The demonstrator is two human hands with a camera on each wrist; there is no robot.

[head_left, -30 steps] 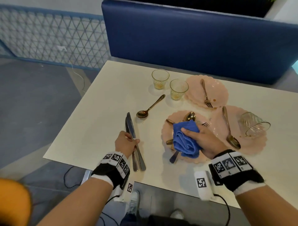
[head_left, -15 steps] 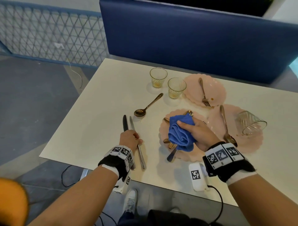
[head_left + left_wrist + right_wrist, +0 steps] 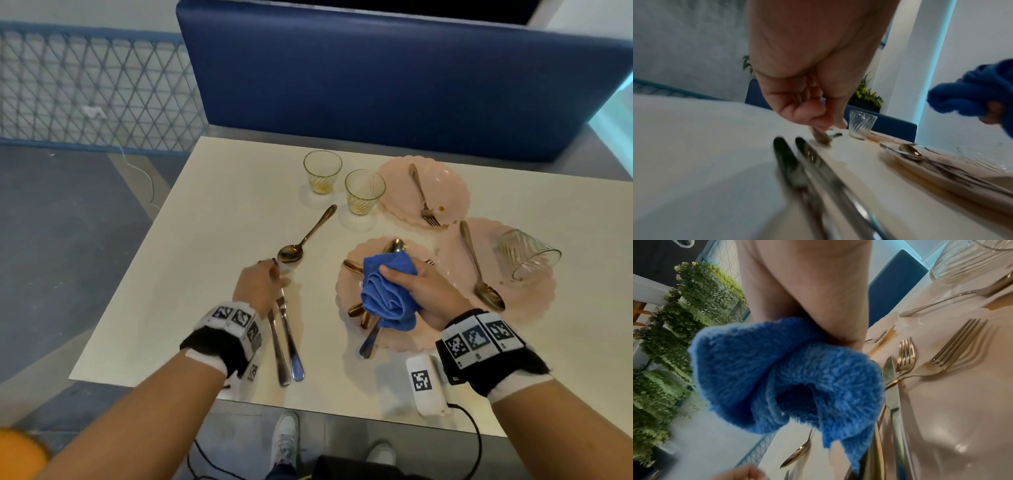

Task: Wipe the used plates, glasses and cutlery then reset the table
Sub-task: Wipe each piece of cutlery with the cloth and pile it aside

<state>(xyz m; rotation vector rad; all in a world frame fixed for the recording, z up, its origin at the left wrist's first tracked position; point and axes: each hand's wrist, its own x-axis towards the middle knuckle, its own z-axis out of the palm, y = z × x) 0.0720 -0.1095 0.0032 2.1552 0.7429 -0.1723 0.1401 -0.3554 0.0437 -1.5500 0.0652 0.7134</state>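
My right hand (image 3: 411,287) grips a bunched blue cloth (image 3: 387,294) just above the near pink plate (image 3: 346,291), which holds a spoon (image 3: 394,245), a knife (image 3: 894,394) and forks (image 3: 906,353). My left hand (image 3: 274,270) is curled over the blades of two steel knives (image 3: 284,342) lying on the table. Its fingertips (image 3: 824,125) pinch the near end of the gold spoon (image 3: 290,254). Two upright glasses (image 3: 322,169) (image 3: 364,190) stand behind. The far plate (image 3: 445,181) carries a fork. The right plate (image 3: 534,301) bears a spoon and a tipped glass (image 3: 527,257).
A blue bench back (image 3: 411,85) runs along the table's far side. A white tagged device (image 3: 426,383) with a cable sits at the near table edge (image 3: 239,394). A lattice fence (image 3: 85,85) stands to the left, and my shoes show below.
My left hand let go of the two knives and slid forward to the gold spoon. My right hand kept its grip on the cloth over the near plate.
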